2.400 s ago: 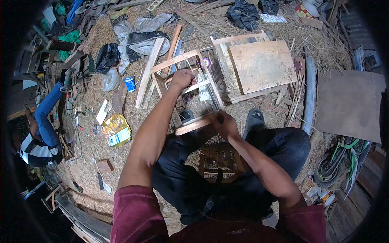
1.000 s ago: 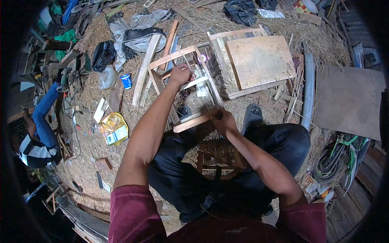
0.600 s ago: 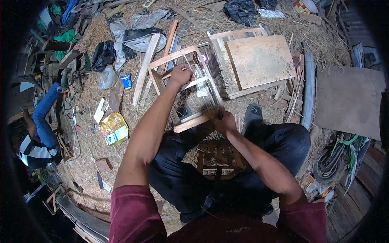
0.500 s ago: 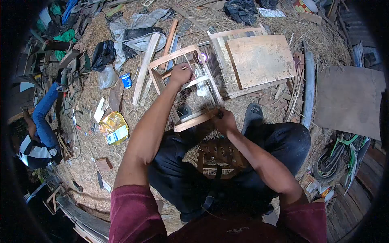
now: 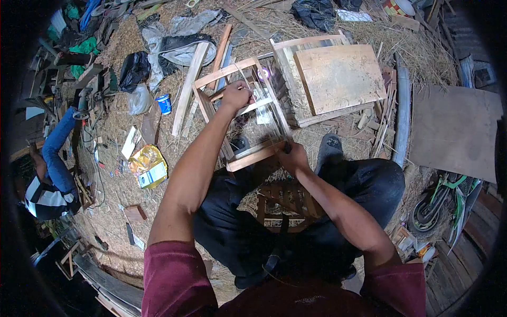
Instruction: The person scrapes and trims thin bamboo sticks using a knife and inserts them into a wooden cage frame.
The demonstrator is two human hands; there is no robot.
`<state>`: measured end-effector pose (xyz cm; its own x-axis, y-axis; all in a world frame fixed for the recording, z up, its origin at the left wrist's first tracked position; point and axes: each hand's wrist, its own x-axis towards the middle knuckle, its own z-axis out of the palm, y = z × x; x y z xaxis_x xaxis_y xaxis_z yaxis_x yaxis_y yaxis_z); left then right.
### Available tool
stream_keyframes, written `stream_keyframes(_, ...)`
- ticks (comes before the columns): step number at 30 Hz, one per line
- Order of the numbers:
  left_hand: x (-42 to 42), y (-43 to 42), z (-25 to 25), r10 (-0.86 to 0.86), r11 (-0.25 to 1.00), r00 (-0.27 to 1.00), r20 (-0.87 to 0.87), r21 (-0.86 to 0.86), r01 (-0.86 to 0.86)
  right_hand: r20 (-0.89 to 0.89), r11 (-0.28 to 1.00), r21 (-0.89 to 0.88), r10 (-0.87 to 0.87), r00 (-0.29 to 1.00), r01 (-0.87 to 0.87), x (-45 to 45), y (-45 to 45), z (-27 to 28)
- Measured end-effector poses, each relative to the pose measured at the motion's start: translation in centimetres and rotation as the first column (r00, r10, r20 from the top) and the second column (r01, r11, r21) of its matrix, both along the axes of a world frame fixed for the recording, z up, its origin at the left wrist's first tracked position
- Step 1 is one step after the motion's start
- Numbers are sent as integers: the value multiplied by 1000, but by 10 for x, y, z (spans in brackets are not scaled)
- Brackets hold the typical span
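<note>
Wooden frame (image 5: 251, 158) above littered ground (image 5: 124, 182), left hand (image 5: 236, 97) curled by its crossbar (image 5: 254, 108), right hand (image 5: 292, 158) closed at the near right corner; exactly what each clasps is unclear. Uneven pressure could skew it.

Left hand (image 5: 236, 97) closed over frame (image 5: 252, 158), right hand (image 5: 293, 159) closed at near corner; we see panel (image 5: 343, 79) beyond.

The person wears a dark red shirt (image 5: 179, 280) with short sleeves and small, pale marks on the front. The long pants (image 5: 232, 227) are black. The shoe (image 5: 330, 150) looks dark gray.
</note>
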<state>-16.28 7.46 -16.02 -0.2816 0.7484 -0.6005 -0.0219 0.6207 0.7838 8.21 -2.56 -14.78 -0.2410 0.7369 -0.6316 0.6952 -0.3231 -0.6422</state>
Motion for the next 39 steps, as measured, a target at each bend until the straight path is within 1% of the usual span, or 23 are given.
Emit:
stream_keyframes(2, 1, 0, 3, -4, 1000, 1000, -5, 5, 4, -15, 1000, -13, -6, 1000, 6, 1, -1, -8)
stream_keyframes(8, 1, 0, 7, -2, 1000, 1000, -13, -13, 1, 88, 998, -60, -18, 996, 23, -3, -1, -11)
stream_keyframes(11, 0, 0, 4, 10, 1000, 1000, 10, -4, -10, 55, 997, 58, -51, 997, 48, -7, 0, 1)
stream_keyframes(14, -2, 1, -3, -2, 1000, 1000, 2, -2, 2, 32, 998, -3, -67, 997, 67, -7, 0, 0)
stream_keyframes(17, -4, 0, -9, 9, 1000, 1000, 24, 8, -9, 26, 998, 27, -49, 998, 48, -4, -4, -18)
stream_keyframes(20, -2, -1, -10, 34, 999, 998, 60, 23, -35, 49, 999, -46, 2, 999, 0, -4, 3, 2)
stream_keyframes(23, -3, -1, -11, 26, 999, 998, 56, 19, -27, -23, 1000, -23, -3, 1000, 2, -3, 2, -1)
stream_keyframes(26, -3, 0, -10, 22, 999, 998, 61, 23, -24, 23, 999, -32, -19, 1000, 20, -5, 4, 13)
stream_keyframes(29, -4, -2, -9, 25, 999, 997, 74, 33, -28, 5, 998, -67, 6, 1000, -6, -5, 7, 19)
stream_keyframes(32, -6, -4, -2, 14, 1000, 997, 73, 25, -16, 107, 999, 49, -19, 994, 14, -4, -2, -2)
stream_keyframes(34, -5, -6, 4, 7, 1000, 997, 74, 15, -8, 94, 997, 75, 3, 996, -10, -3, -3, -8)
stream_keyframes(35, -5, -6, 7, 0, 1000, 999, 42, -5, 0, 87, 996, 87, 13, 996, -20, -2, -4, -11)
stream_keyframes(38, -2, -5, 28, -36, 998, 999, -40, -48, 34, 36, 1000, 16, 0, 999, -1, -3, -3, -9)
stream_keyframes(39, -5, -5, 26, -45, 998, 998, -54, -46, 42, -35, 1000, 5, -9, 999, 9, -3, -3, -1)
